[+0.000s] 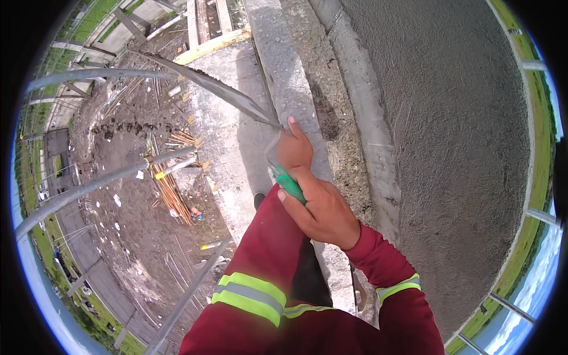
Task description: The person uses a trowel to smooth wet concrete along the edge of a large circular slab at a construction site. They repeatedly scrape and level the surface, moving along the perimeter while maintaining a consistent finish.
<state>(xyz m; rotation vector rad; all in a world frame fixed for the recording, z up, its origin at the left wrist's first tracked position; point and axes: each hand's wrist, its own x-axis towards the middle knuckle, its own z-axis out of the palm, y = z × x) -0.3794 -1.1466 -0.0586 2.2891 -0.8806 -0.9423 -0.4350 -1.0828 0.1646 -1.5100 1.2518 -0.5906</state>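
Note:
In front of me, my left hand (296, 148) grips the near end of a long grey straightedge (219, 90), caked with mortar along its edge. The bar slants up and away to the left. Its thumb points upward; most of its fingers are hidden. My right hand (322, 208) is closed round the green handle (290, 184) of a trowel, close beside my left wrist. The trowel's thin metal blade (273, 148) lies next to the left hand by the bar's end, partly blurred; whether it touches the bar I cannot tell.
A broad slab of fresh grey concrete (461, 142) spreads to the right, bordered by a rough concrete ledge (370, 130). Pale boards (219, 130) lie beneath me. Metal scaffold poles (106, 183) cross the left, above lower muddy ground with stacked thin rods (170, 192).

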